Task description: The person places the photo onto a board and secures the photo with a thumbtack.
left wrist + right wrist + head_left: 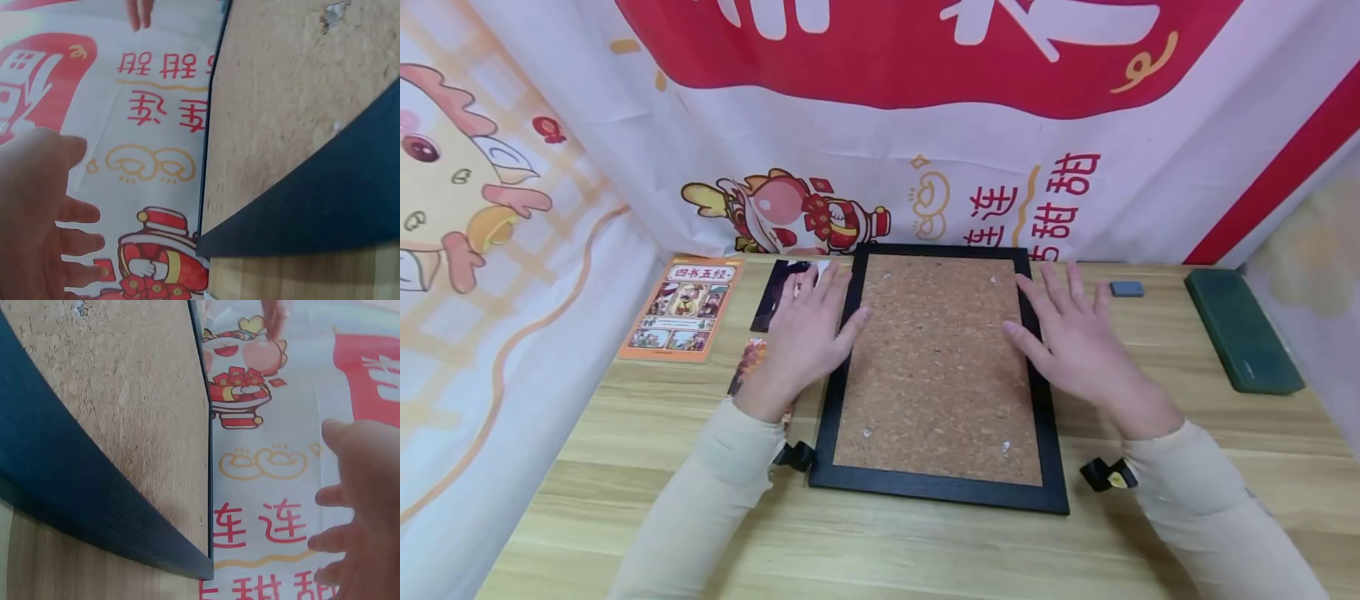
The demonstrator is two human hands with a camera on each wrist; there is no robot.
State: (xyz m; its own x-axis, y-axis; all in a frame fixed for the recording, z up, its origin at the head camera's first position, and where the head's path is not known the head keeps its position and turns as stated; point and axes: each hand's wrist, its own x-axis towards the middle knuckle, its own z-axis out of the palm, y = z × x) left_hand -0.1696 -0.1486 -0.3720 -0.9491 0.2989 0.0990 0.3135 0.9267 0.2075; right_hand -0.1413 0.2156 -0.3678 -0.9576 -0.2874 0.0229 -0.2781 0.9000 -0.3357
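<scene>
A cork board (940, 367) in a black frame (940, 492) lies flat on the wooden table, with small shiny spots near its corners. My left hand (805, 333) is spread at the board's left side, its thumb near the frame's edge. On the opposite side my right hand (1075, 342) is spread too, thumb and index finger reaching over the frame's right edge. Both hands hold nothing. In the wrist views the left hand (37, 212) and right hand (369, 506) look apart from the frame; whether they touch it in the head view I cannot tell.
Photo prints (769, 304) lie partly under my left hand. Farther left is an orange comic booklet (681, 308). A small blue-grey block (1127, 288) and a dark green case (1243, 333) lie to the right. A printed white cloth (910, 158) hangs behind the table.
</scene>
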